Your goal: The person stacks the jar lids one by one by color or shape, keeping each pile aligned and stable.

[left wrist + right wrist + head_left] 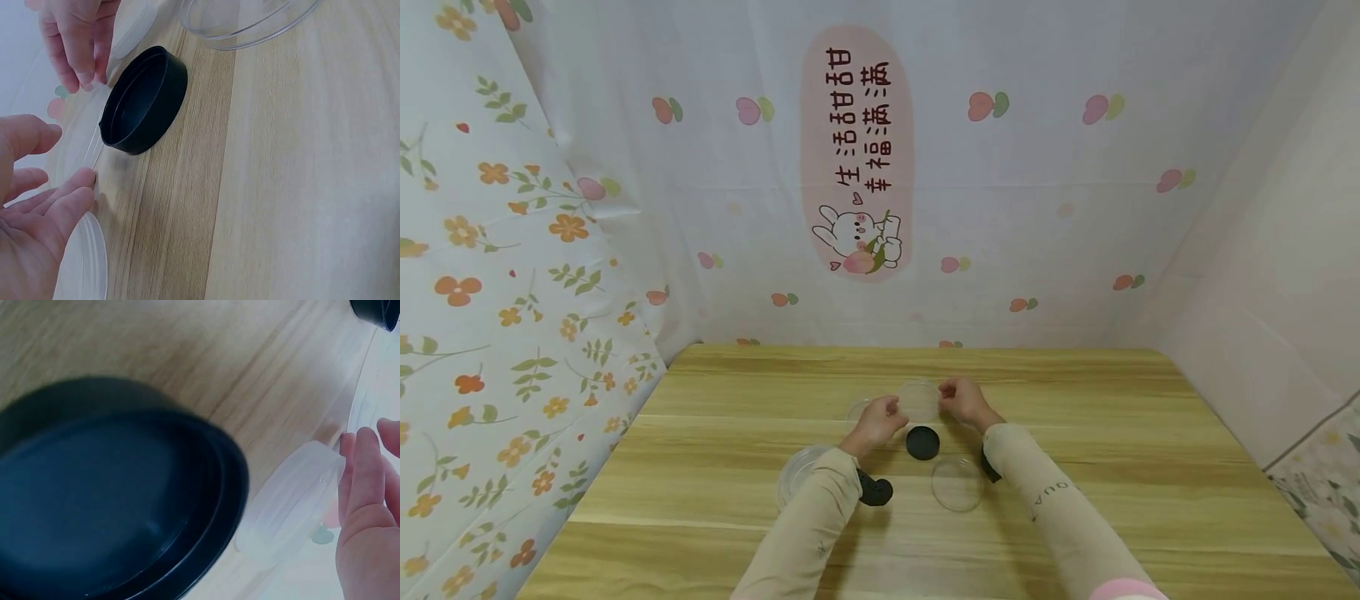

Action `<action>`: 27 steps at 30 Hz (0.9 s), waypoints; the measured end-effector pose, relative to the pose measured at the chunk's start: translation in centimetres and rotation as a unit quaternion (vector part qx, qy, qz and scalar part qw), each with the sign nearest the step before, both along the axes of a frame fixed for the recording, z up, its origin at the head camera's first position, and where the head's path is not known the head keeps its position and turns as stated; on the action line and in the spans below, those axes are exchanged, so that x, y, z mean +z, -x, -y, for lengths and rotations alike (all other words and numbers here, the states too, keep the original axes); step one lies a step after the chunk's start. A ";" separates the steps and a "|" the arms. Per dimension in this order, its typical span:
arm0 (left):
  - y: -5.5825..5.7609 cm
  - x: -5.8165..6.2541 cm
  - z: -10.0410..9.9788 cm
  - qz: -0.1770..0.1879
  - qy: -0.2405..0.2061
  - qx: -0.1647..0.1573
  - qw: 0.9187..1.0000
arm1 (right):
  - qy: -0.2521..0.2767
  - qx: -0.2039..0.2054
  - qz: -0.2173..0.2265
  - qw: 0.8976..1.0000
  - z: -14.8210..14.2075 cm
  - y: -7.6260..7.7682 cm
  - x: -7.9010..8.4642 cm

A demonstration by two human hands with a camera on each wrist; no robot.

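Head view — left hand (877, 422), right hand (964, 403): fingers (70, 209) pinch one clear disc (919, 403) (one black cap (922, 443) nearby).

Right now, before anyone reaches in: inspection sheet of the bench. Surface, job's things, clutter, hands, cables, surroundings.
Surface: pale brown wood-grain tabletop, seams visible.
Job's things: clear round plastic-looking disc between left hand and right hand.
Clutter: shallow black round plastic-looking cup; similar black cup; clear round plastic-looking dish; translucent round plastic-looking piece at left.
Hands: left, straight fingers at one disc edge; right, fingertips at the opposite edge, pinch unclear.
Cables: none certain; thin dark line at far right, nature unclear.
Surroundings: white fabric-like backdrop with coloured prints; pink oval rabbit print.
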State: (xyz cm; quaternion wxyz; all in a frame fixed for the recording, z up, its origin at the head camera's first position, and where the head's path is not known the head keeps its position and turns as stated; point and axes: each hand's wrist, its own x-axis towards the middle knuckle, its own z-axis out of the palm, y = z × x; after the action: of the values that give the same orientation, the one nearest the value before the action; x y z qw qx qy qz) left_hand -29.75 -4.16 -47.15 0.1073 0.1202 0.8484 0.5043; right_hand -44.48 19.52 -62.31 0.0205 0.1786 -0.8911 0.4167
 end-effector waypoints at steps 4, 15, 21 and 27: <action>0.0 0.1 -0.1 0.012 0.004 0.009 1.000 | -0.024 -0.019 0.028 0.999 1.1 -1.9 2.6; 0.0 0.4 -0.5 0.016 0.000 0.031 0.999 | -0.037 -0.028 0.011 0.999 0.4 1.1 -1.6; -0.1 0.5 -0.7 0.005 -0.018 0.042 0.999 | -0.009 -0.045 0.020 0.999 0.6 0.4 -0.1; -0.1 0.5 -0.7 -0.035 -0.040 0.072 0.996 | 0.042 -0.057 -0.021 0.997 1.6 -3.2 4.5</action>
State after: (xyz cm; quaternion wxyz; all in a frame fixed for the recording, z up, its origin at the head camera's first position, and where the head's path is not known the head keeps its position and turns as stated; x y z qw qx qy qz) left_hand -29.61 -3.46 -46.69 0.0361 0.0808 0.8372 0.5396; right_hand -41.32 17.88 -57.83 0.0709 0.1350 -0.8808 0.4483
